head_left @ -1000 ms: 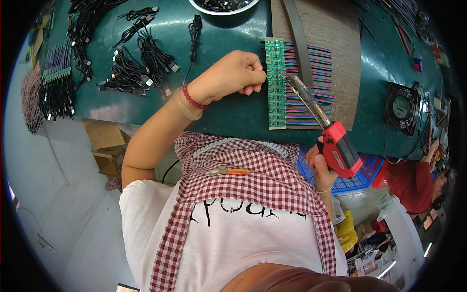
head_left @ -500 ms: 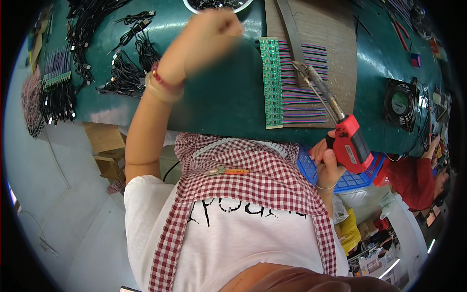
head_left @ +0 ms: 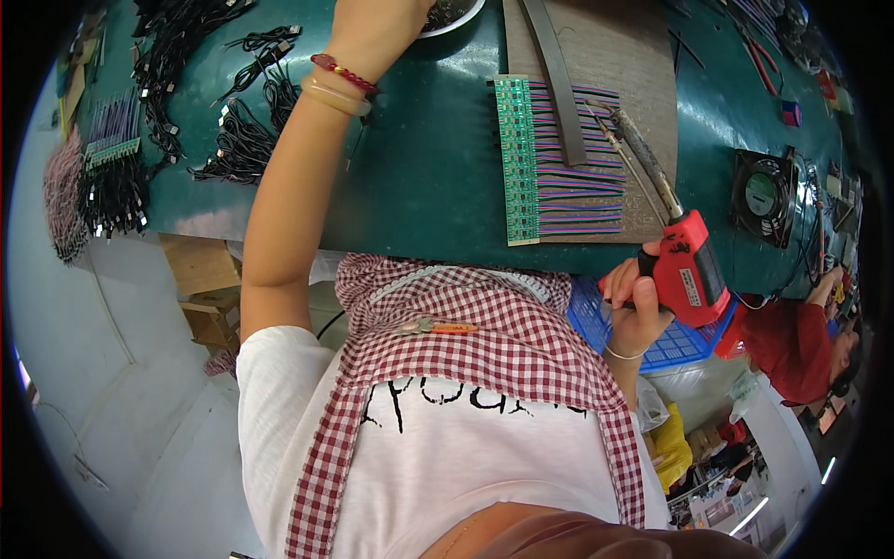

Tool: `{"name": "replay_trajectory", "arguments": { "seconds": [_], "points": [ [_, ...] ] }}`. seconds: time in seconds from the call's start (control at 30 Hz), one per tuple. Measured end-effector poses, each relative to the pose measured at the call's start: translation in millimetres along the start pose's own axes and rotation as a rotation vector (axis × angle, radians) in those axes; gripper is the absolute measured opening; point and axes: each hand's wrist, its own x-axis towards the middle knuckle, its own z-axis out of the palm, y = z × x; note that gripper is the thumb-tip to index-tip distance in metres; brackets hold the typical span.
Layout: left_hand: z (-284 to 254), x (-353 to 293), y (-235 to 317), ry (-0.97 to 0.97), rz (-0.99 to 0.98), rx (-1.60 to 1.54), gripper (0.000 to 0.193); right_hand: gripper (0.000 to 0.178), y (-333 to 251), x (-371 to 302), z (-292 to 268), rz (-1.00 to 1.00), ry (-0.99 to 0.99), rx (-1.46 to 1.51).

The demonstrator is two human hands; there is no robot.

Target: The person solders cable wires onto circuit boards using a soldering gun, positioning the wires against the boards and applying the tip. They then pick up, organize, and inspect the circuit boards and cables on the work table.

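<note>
My left hand (head_left: 380, 26) reaches to the far edge of the head view, beside a white-rimmed bowl (head_left: 465, 25) of small dark parts. Its fingers pass out of the picture. A red soldering gun (head_left: 691, 270) with a black grip section is held in my right hand (head_left: 637, 307). The gun's metal tip and thin feed tube point up and left, over the wires. Left of that tip lies a panel of green circuit boards (head_left: 518, 168), with rows of coloured wires (head_left: 582, 205) running rightward from it. A flat grey bar (head_left: 557, 79) rests across those wires.
The panel's wires lie on a brown board (head_left: 643, 56) on the green table (head_left: 419, 186). Bundles of black cables (head_left: 240, 144) lie at the left. At the right are a fan (head_left: 765, 196) and red-handled pliers (head_left: 764, 65). A co-worker in a red sleeve (head_left: 787, 345) sits beyond.
My left hand has moved farther away, to the bowl and partly out of view. My right hand has shifted slightly right with the soldering gun, whose tip has moved right too.
</note>
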Motion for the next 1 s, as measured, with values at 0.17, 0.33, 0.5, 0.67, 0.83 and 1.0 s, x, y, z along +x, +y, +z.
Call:
{"name": "replay_trajectory", "arguments": {
  "seconds": [0.17, 0.33, 0.5, 0.67, 0.83, 1.0],
  "points": [
    [-4, 0, -7, 0.043, -0.063, -0.145, 0.006, 0.037, -2, 8, 5, -0.030, -0.025, 0.060],
    [-6, -8, -7, 0.085, -0.028, -0.226, 0.011, 0.037, -4, 10, 10, -0.048, -0.043, 0.085],
    [-16, -46, 33, 0.057, -0.021, -0.593, 0.012, 0.040, -9, 10, 22, -0.016, -0.010, 0.113],
    [-45, -95, 121, -0.263, -0.015, -1.117, 0.010, 0.047, -15, 18, 60, 0.063, -0.036, 0.024],
    [-56, -114, 133, -0.311, -0.060, -1.219, 0.014, 0.049, -17, 16, 60, 0.091, -0.133, -0.097],
    [-53, -124, 129, -0.404, -0.143, -1.232, 0.010, 0.050, -13, 14, 51, 0.112, -0.283, -0.218]
  ]
}}
